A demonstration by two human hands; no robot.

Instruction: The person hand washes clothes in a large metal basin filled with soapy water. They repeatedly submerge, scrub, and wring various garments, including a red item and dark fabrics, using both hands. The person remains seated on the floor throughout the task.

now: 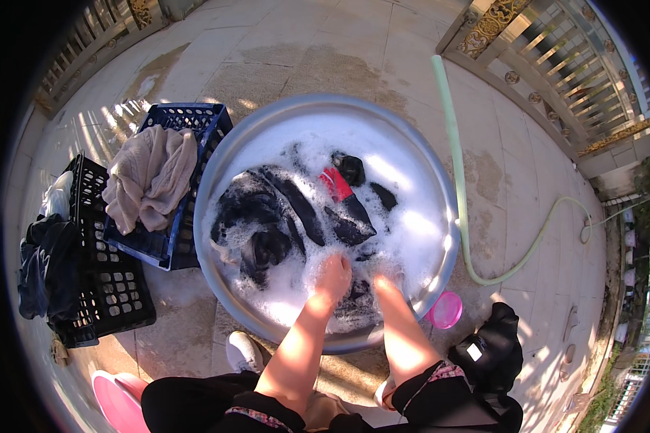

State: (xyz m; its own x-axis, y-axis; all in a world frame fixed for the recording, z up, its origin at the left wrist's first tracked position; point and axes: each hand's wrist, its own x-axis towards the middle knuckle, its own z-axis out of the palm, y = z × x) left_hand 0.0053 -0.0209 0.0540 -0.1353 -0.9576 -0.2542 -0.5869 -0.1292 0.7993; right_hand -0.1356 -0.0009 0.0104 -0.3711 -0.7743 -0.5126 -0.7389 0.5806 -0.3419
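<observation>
A large round metal basin (208, 270) filled with suds stands before me. Soaked black clothes (265, 208) lie partly under the foam, and one dark piece bears a red patch (335, 184). My left hand (333, 276) is curled and dips into the suds at the near side of the basin. Whether cloth is in its fingers is hidden by the foam. To its right, my right hand (382, 279) is sunk in foam nearly to the wrist, so its fingers do not show. Wet dark fabric (360, 292) lies between the two hands.
Left of the basin, a blue plastic crate (168, 251) carries a beige knit garment (149, 173). A black crate (116, 287) with dark clothing (49, 265) stands beyond. A green hose (457, 162) runs along the right. Nearby are a pink container (445, 310) and a black bag (493, 346).
</observation>
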